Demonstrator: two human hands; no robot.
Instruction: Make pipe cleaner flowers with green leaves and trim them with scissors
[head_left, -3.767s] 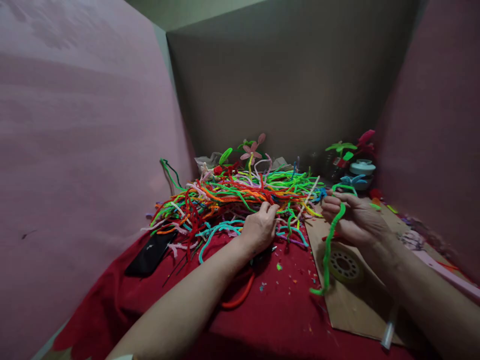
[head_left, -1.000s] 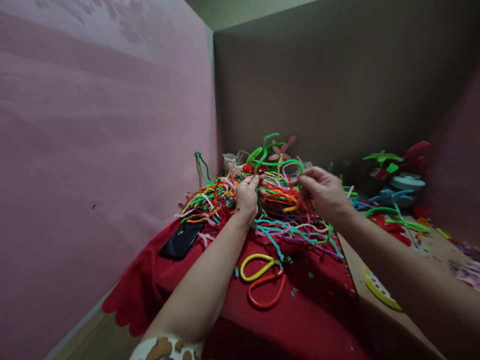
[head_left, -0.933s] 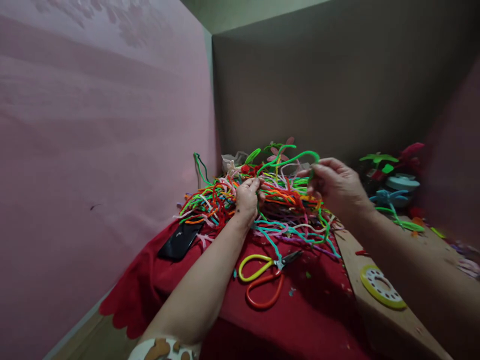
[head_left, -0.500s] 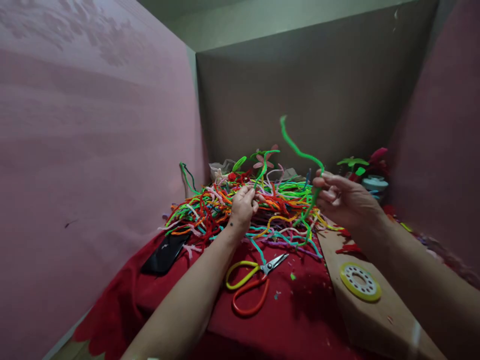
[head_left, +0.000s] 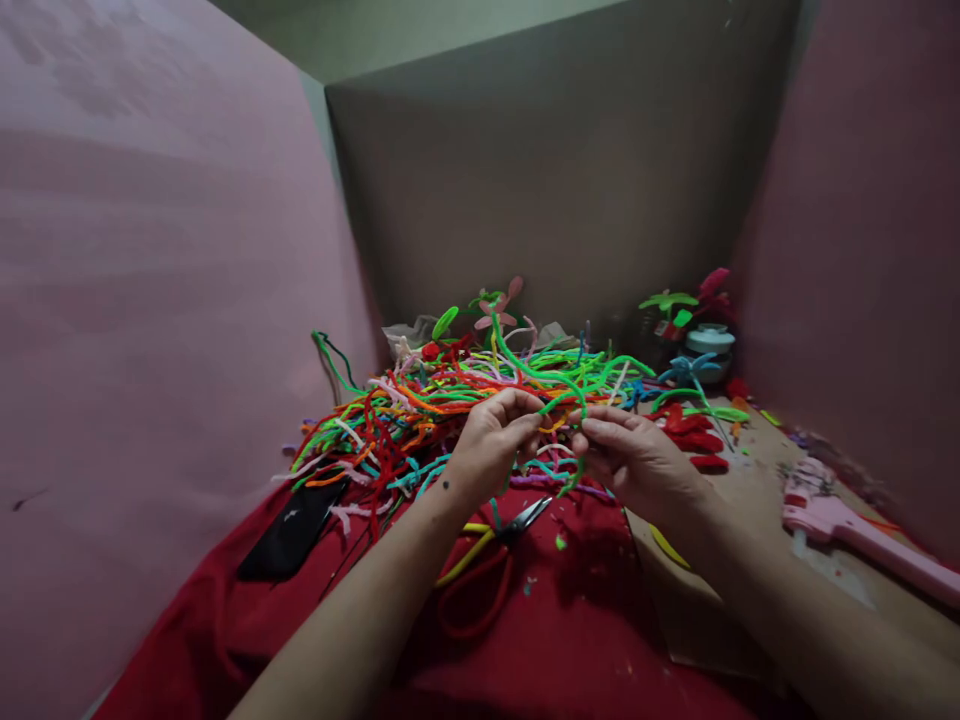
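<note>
Two bare hands meet above the red cloth, as I view them remotely, before a heap of coloured stems. Left hand and right hand each pinch green stem between thumb and fingers, just beside one another; I cannot tell whether it is one length or two. For control, I would grip close to the bend and shape it by small turns, since the core is presumably wire. Surface: fuzzy, bright green; one slender end arches up over the heap.
</note>
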